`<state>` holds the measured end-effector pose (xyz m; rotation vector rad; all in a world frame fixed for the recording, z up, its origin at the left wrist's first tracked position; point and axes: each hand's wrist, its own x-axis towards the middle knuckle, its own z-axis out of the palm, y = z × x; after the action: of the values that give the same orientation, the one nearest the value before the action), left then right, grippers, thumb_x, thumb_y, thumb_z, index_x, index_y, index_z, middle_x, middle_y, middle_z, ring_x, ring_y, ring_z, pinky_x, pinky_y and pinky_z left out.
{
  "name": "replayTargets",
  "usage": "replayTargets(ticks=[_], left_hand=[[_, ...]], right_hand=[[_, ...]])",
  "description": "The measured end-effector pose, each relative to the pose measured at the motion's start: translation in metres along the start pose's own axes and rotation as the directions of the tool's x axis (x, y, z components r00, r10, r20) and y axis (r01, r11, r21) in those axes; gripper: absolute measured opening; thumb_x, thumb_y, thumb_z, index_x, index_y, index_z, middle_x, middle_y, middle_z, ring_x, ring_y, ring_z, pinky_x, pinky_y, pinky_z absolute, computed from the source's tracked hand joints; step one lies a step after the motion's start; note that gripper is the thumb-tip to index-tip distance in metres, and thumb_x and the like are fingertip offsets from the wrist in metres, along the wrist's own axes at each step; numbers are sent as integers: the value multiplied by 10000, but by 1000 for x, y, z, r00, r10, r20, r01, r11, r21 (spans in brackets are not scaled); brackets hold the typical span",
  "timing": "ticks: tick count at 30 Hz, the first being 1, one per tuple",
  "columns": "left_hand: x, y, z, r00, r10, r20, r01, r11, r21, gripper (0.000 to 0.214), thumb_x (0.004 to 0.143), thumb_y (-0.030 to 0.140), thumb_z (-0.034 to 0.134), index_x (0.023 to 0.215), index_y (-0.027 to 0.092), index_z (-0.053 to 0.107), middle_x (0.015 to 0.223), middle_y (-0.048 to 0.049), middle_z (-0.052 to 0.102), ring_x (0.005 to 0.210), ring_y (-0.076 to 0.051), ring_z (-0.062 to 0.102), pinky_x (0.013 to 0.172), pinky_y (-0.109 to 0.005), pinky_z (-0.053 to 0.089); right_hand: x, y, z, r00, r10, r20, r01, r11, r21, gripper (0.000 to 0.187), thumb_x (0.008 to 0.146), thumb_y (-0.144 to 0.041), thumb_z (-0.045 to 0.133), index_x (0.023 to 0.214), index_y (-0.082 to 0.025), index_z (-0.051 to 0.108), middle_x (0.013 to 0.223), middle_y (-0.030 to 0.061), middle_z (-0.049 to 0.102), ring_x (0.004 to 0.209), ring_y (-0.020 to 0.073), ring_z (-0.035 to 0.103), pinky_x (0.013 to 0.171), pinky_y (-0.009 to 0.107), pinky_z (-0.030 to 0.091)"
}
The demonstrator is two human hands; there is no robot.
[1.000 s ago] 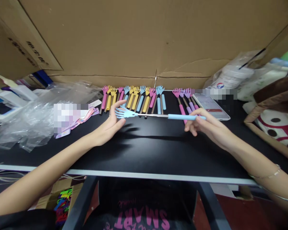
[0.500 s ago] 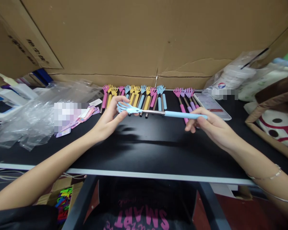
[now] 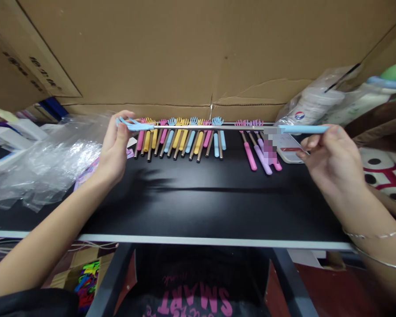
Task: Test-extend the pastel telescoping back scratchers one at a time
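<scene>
A light blue back scratcher [image 3: 214,127] is stretched out level above the black table, its silver rod drawn long. My left hand [image 3: 115,152] is closed on its hand-shaped blue head. At the other end, my right hand [image 3: 335,154] grips the blue handle. Behind the rod lies a row of pink, yellow and blue back scratchers [image 3: 181,138], heads toward the cardboard. Further right is a smaller group of pink and purple back scratchers [image 3: 259,154], partly blurred out.
Clear plastic bags [image 3: 49,158] cover the table's left side. On the right are a phone [image 3: 290,152], a bagged cup [image 3: 320,105] and a brown-trimmed bag [image 3: 383,171]. A cardboard wall [image 3: 185,57] stands behind. Below left, a box holds colourful pieces [image 3: 87,281].
My hands have moved apart and upward, and the blue back scratcher's metal rod has lengthened between them. My left hand went left, my right hand went right.
</scene>
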<state>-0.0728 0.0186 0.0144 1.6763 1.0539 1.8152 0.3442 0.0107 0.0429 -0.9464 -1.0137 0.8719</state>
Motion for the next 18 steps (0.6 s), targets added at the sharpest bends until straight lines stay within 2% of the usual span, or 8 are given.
replayTargets(ticks=[3, 5, 11, 14, 18], left_hand=[[3, 2, -1, 994, -12, -106, 11, 1000, -6, 490, 863, 640, 540, 1059, 198, 618, 945, -28, 630, 945, -178, 637, 932, -329, 437], [4, 3, -2, 986, -61, -155, 66, 998, 23, 546, 835, 682, 542, 1053, 189, 631, 920, -23, 647, 922, -178, 643, 869, -305, 439], [5, 2, -7, 985, -149, -92, 147, 989, -19, 562, 791, 689, 596, 1092, 216, 622, 925, -16, 678, 912, -178, 656, 763, -262, 418], [5, 3, -8, 959, -270, -84, 266, 963, -52, 450, 789, 558, 665, 1099, 235, 625, 954, -17, 670, 921, -176, 655, 711, -247, 435], [1, 8, -4, 926, -349, -143, 357, 933, 35, 284, 838, 281, 558, 1111, 208, 581, 865, -14, 678, 805, -164, 663, 638, -252, 452]], right_hand=[[4, -5, -3, 986, 82, -146, -74, 995, 60, 401, 786, -404, 735, 667, -198, 412, 532, -72, 433, 535, 80, 432, 506, 227, 389], [5, -8, -3, 976, 129, -178, -115, 990, 87, 433, 806, -409, 717, 650, -188, 378, 529, -79, 381, 511, 65, 384, 478, 205, 350], [4, -11, 0, 972, 154, -176, -138, 985, 102, 504, 745, -418, 768, 647, -184, 333, 529, -85, 339, 494, 56, 337, 451, 181, 299], [2, -6, 0, 978, 158, -135, -149, 986, 70, 492, 716, -423, 784, 659, -193, 353, 543, -77, 368, 503, 62, 360, 455, 186, 305], [-1, 1, -3, 990, 124, -66, -124, 992, 7, 408, 703, -414, 773, 676, -206, 423, 552, -58, 403, 513, 79, 378, 471, 208, 339]])
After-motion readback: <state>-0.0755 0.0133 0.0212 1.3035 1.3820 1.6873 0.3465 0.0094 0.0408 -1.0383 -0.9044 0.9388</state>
